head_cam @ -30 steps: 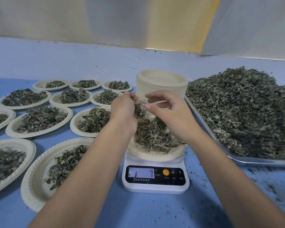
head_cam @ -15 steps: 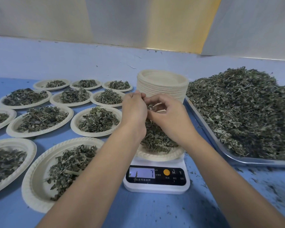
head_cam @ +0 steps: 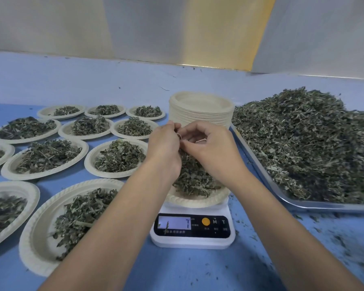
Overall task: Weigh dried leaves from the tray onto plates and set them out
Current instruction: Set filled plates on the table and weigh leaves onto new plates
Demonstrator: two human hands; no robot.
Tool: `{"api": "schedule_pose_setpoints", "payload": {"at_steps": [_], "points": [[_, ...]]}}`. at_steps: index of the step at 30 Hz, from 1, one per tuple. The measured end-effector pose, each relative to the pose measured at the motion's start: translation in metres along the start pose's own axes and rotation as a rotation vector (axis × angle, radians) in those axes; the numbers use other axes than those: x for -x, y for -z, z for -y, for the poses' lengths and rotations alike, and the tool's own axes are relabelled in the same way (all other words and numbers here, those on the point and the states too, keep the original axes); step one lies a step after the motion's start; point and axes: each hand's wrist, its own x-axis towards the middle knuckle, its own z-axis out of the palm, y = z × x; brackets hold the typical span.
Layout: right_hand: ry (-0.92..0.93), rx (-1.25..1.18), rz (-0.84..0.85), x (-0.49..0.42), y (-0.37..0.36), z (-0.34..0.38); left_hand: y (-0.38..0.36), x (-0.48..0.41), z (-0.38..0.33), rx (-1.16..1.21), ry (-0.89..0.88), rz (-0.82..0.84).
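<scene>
A paper plate (head_cam: 195, 201) heaped with dried leaves (head_cam: 193, 179) sits on the white digital scale (head_cam: 191, 240), whose display shows 7. Just above that plate, my left hand (head_cam: 164, 148) and my right hand (head_cam: 212, 152) meet fingertip to fingertip. Their curled fingers pinch a thin pale stem (head_cam: 200, 140) between them. The metal tray (head_cam: 303, 204) at the right holds a large heap of dried leaves (head_cam: 303, 139).
A tall stack of unused paper plates (head_cam: 200, 110) stands behind the scale. Several filled plates cover the blue table at the left, the nearest (head_cam: 40, 238) by my left forearm. Leaf crumbs lie scattered on the table (head_cam: 334, 238) in front of the tray.
My left hand held a clump of leaves over the plate; both hands have since closed together and risen slightly, now pinching a thin stem. The view shifted a little.
</scene>
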Motion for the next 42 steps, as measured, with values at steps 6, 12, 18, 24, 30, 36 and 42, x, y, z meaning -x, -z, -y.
{"api": "schedule_pose_setpoints", "payload": {"at_steps": [6,12,18,24,30,36,42], "points": [[-0.024,0.05,-0.001,-0.002,0.021,0.002,-0.022,0.005,0.008,0.045,0.019,0.004],[-0.031,0.076,-0.136,0.005,0.06,-0.002,-0.069,0.017,0.024,0.063,0.031,0.019],[-0.134,0.082,-0.285,0.019,0.101,-0.027,-0.114,0.026,0.058,0.057,0.138,0.076],[-0.276,0.098,-0.414,0.028,0.136,-0.064,-0.147,0.021,0.097,-0.052,0.298,0.122],[-0.396,0.203,-0.52,0.036,0.154,-0.086,-0.154,0.02,0.116,-0.308,0.407,0.279],[-0.47,0.319,-0.515,0.038,0.157,-0.092,-0.149,0.024,0.118,-0.462,0.411,0.428],[-0.469,0.214,-0.567,0.038,0.157,-0.094,-0.148,0.025,0.116,-0.509,0.242,0.445]]}}
